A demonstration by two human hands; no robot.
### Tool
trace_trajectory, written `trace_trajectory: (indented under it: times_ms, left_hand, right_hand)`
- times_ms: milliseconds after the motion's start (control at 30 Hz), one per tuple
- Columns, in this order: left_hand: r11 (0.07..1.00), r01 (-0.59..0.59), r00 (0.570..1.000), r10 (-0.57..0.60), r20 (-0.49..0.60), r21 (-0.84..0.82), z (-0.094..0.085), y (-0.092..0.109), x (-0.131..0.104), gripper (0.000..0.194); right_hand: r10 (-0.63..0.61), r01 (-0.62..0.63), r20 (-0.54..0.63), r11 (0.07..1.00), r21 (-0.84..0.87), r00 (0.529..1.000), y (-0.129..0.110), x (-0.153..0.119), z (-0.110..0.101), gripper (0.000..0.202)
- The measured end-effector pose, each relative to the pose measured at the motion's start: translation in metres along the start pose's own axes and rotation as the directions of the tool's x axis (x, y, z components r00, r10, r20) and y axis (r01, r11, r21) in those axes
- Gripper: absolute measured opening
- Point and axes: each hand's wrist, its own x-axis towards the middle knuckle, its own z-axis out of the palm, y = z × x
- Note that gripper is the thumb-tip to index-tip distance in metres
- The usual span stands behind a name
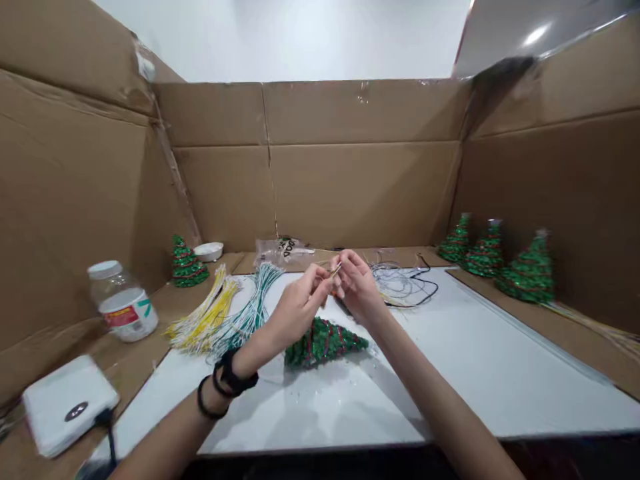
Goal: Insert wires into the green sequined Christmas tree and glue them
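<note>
My left hand (306,293) and my right hand (357,283) meet above the middle of the white board, fingers pinched together. Between their fingertips is a thin yellow-and-white wire (336,270); its exact ends are too small to make out. Below them a small green tinsel Christmas tree (325,341) with red garland lies on its side, tip to the right, touched by neither hand. Left of my left hand rest a bundle of green-and-white wires (255,303) and a bundle of yellow-and-white wires (213,310).
Cardboard walls (365,193) enclose the white board (480,360). Tangled clear and black cable (407,283) lies behind my right hand. Several finished-looking trees (527,270) stand at the sides. A plastic jar (123,303) and a white box (70,403) with a cable are at left.
</note>
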Motion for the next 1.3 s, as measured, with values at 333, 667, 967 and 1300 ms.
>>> trace_trajectory:
  times_ms: [333,667,967,1300]
  left_hand:
    - [0.998,0.056,0.992,-0.052,0.117,-0.029,0.006,0.021,0.019,0.017]
    - [0.981,0.155,0.965,-0.123,0.233,-0.121,0.012,0.015,0.036,0.016]
    - [0.943,0.003,0.997,-0.026,0.067,0.332,0.001,0.019,0.028,0.024]
    - [0.89,0.043,0.997,-0.07,0.044,0.453,0.003,0.018,0.032,0.029]
  right_hand:
    - [-0.007,0.006,-0.046,1.0,-0.013,0.999,0.0,0.009,-0.02,0.026]
    - [-0.075,0.064,-0.152,0.995,-0.072,0.986,0.003,0.011,-0.026,0.034]
    - [-0.226,0.168,-0.136,0.924,-0.344,0.964,0.01,0.005,-0.021,0.025]
    - [-0.331,0.263,-0.014,0.773,-0.578,0.944,0.01,0.003,-0.022,0.02]
